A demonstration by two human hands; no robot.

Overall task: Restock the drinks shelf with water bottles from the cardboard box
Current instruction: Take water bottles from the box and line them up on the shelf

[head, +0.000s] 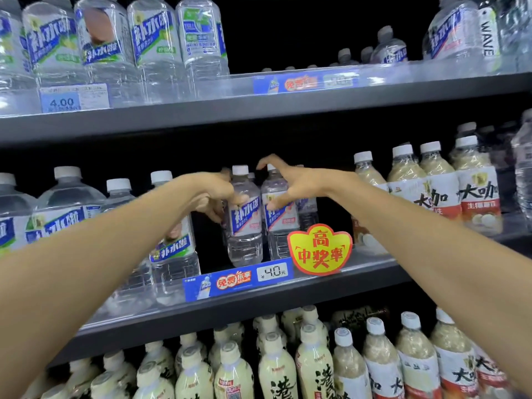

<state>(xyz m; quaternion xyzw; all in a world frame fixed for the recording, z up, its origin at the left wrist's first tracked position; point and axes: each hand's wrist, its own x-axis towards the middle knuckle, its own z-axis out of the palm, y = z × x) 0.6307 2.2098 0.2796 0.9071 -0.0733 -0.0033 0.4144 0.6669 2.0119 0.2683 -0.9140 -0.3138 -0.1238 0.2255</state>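
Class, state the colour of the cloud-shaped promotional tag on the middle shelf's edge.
Yellow with red characters and border; head view.

The middle shelf (259, 305) is dark grey with a clear front lip. Two water bottles (244, 223) stand at its centre, blue-labelled larger bottles (172, 249) toward 9 o'clock, beige drink bottles (475, 194) toward 3 o'clock. A blue price strip (239, 279) and a yellow tag (319, 250) sit on the lip.

A dark grey shelving unit (259, 110) fills the view, its back in black shadow. Above the hands runs one shelf edge; below them another carries a price strip (239, 279) and a yellow tag (319, 249).
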